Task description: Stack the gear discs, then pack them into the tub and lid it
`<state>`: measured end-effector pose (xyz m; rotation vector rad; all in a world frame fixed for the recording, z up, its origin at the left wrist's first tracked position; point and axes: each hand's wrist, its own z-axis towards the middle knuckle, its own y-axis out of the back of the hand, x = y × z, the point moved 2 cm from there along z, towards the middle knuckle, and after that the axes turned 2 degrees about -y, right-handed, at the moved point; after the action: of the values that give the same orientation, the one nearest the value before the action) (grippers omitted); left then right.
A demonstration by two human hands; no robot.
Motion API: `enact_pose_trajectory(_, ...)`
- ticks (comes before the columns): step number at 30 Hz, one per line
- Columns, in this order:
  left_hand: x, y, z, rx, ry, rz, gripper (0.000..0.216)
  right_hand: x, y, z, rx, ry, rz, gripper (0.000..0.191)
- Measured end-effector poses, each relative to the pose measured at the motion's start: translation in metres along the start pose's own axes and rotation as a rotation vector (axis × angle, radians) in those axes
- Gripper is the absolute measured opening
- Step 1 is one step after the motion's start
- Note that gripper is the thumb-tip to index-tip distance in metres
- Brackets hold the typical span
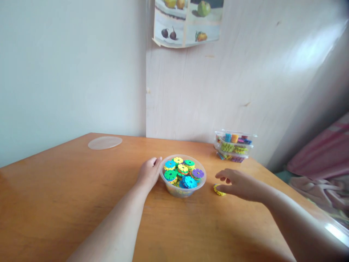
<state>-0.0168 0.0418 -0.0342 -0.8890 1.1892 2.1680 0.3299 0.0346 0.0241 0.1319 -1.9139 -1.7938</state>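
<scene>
A clear plastic bowl (166,181) stands mid-table, filled with several flat flower-shaped discs (183,171) in blue, green, yellow, orange and purple. My left hand (149,172) rests against the bowl's left side, fingers curled round its rim. My right hand (237,184) lies to the right of the bowl, fingers curved over a yellow disc (219,190) on the table, thumb and fingertips touching it.
The orange wooden table (68,203) meets the walls at the back. A clear round lid (105,142) lies far left. Stacked clear boxes of coloured pieces (234,146) stand at the back right. Pink bedding (321,163) lies beyond the right edge.
</scene>
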Motion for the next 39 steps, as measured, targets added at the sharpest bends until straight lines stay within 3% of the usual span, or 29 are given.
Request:
enact_pose_trajectory(5,0.0,0.001,0.0,0.004,-0.008,0.01,0.047,-0.006,-0.014,-0.007,0.035,0.032,-0.043,0.03)
enact_pose_trajectory(11,-0.002,0.002,-0.002,0.0,-0.006,0.005,0.047,0.007,-0.002,-0.003,-0.063,0.057,0.02,0.029)
enact_pose_trajectory(19,-0.001,0.001,-0.002,-0.002,-0.007,-0.029,0.046,0.07,0.023,0.008,-0.178,0.255,0.103,0.032)
enact_pose_trajectory(27,-0.003,0.002,-0.002,-0.017,-0.005,-0.034,0.047,0.113,0.021,0.047,-0.178,0.282,0.054,0.041)
enact_pose_trajectory(32,-0.004,0.002,-0.002,-0.013,-0.003,-0.03,0.047,0.103,0.027,0.041,-0.228,0.293,0.066,0.029)
enact_pose_trajectory(35,-0.004,0.002,-0.002,-0.005,-0.005,-0.027,0.046,0.079,0.029,0.029,-0.234,0.23,0.037,0.021)
enact_pose_trajectory(39,-0.003,0.002,-0.001,0.005,0.002,-0.023,0.045,0.035,0.017,0.014,-0.126,0.096,0.014,0.025)
